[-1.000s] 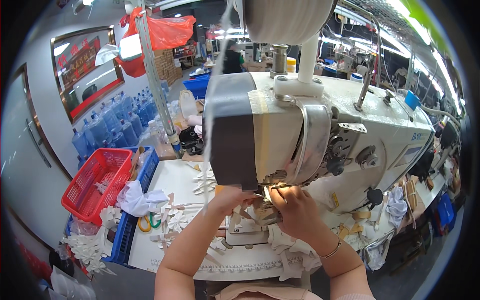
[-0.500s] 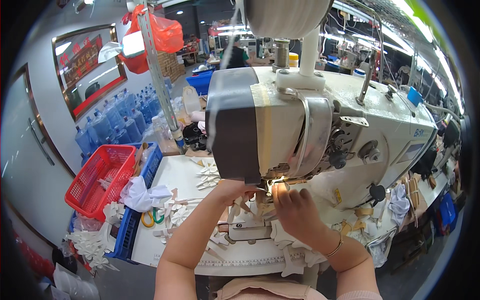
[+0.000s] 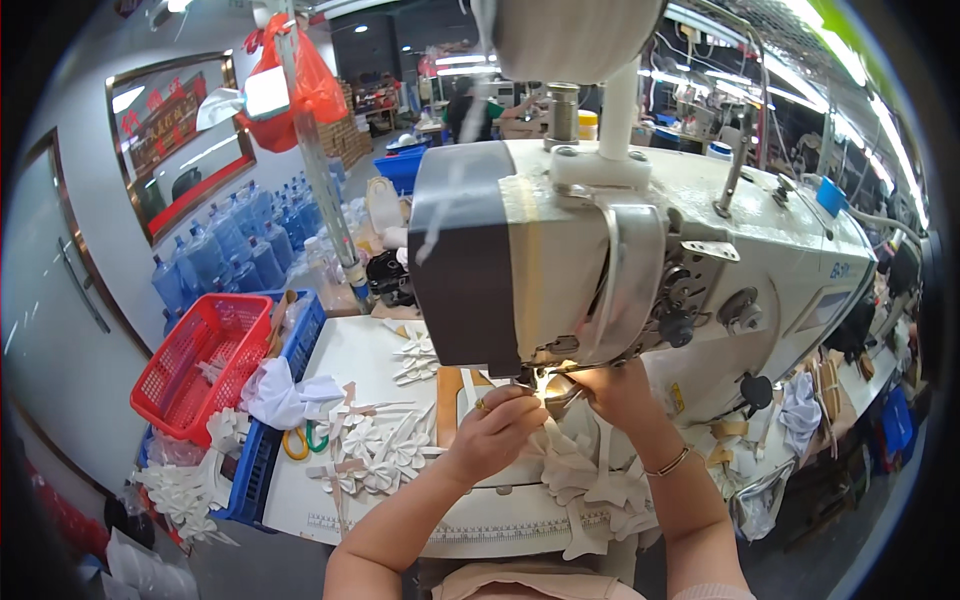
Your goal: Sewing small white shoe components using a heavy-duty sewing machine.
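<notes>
red basket (image 3: pixel 165 411): pale bits (image 3: pixel 212 371) | crate rim (image 3: pixel 262 470): cloth (image 3: pixel 278 393) | left hand (image 3: pixel 494 425): at machine (image 3: pixel 562 270)

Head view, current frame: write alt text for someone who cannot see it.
A person's left hand and right hand are close together under the lit end of a white and dark gray sewing machine. White flower-shaped pieces lie on the table, with a red basket and a blue crate at its left.

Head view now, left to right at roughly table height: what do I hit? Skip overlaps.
Glass door → red plastic basket → crumpled white cloth → left hand → right hand → black lever knob → pale cloth.
</notes>
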